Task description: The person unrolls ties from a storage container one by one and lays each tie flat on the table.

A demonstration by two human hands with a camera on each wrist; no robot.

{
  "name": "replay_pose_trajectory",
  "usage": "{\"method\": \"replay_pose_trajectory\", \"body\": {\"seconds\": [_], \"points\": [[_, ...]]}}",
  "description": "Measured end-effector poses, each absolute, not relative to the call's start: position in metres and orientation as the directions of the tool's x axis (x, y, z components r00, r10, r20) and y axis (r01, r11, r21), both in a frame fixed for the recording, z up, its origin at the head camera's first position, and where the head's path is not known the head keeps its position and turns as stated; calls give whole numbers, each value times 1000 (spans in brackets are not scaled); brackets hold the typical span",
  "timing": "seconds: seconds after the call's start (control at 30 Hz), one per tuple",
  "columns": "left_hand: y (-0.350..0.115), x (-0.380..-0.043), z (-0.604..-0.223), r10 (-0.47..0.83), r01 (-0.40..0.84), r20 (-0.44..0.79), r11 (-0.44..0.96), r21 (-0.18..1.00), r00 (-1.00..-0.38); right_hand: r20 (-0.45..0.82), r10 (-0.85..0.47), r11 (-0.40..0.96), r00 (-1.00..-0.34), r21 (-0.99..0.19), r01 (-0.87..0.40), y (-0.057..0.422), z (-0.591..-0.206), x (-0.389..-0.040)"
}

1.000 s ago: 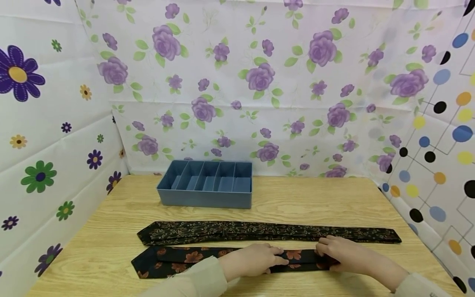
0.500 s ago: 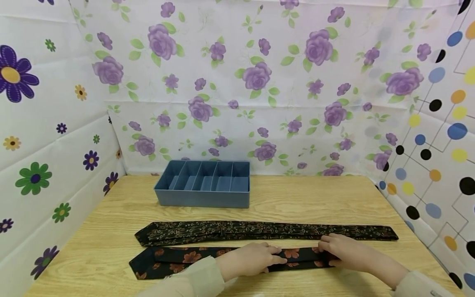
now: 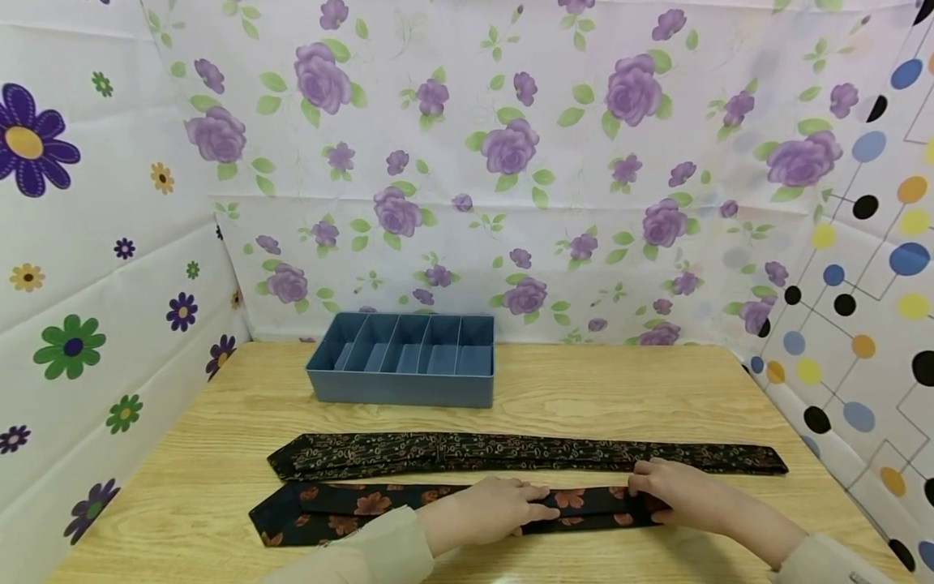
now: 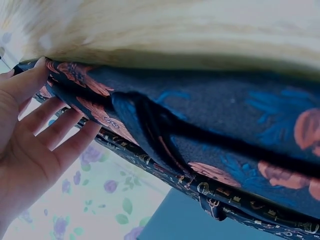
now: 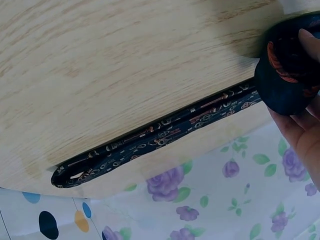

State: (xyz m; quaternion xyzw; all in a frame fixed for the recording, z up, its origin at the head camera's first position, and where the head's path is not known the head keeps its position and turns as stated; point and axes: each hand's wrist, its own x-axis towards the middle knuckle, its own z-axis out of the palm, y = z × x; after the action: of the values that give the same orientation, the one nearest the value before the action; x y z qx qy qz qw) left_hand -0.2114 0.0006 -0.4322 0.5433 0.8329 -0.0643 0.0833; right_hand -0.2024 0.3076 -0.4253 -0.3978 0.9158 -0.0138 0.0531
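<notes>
A dark necktie with orange flowers (image 3: 372, 504) lies lengthwise near the front of the table, its pointed wide end to the left. My left hand (image 3: 489, 509) rests on its middle; in the left wrist view the fingers (image 4: 77, 142) are fairly straight along its edge, close to the thumb. At the tie's right end, my right hand (image 3: 682, 496) pinches the folded fabric; the right wrist view shows this rounded fold (image 5: 282, 82) between thumb and fingers. Just behind lies a second necktie, black with a small gold pattern (image 3: 525, 451), also folded over at its right end.
A blue-grey box (image 3: 401, 389) with several compartments stands at the back left of the wooden table (image 3: 613, 389). Flowered cloth (image 3: 467, 162) hangs behind the table, with printed sheets on both sides.
The flowered necktie has slid very slightly left with my left hand on it. My right hand keeps its pinch on the folded end. The view shifts a little.
</notes>
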Motion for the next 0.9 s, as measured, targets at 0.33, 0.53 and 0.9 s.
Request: {"method": "replay_pose_trajectory", "body": {"seconds": [0.33,0.53,0.9], "points": [[-4,-209,-430,902,920,-187,390,-29,-388,-129,-694,719,-708,-100,-687,309,-424,-204],[-6,-209,-429,914,930,-177,365,-37,-365,-126,-693,720,-710,-76,-690,311,-426,-205],[-8,-209,-428,909,925,-173,380,-31,-379,-136,-677,735,-724,-72,-674,315,-427,-204]]}}
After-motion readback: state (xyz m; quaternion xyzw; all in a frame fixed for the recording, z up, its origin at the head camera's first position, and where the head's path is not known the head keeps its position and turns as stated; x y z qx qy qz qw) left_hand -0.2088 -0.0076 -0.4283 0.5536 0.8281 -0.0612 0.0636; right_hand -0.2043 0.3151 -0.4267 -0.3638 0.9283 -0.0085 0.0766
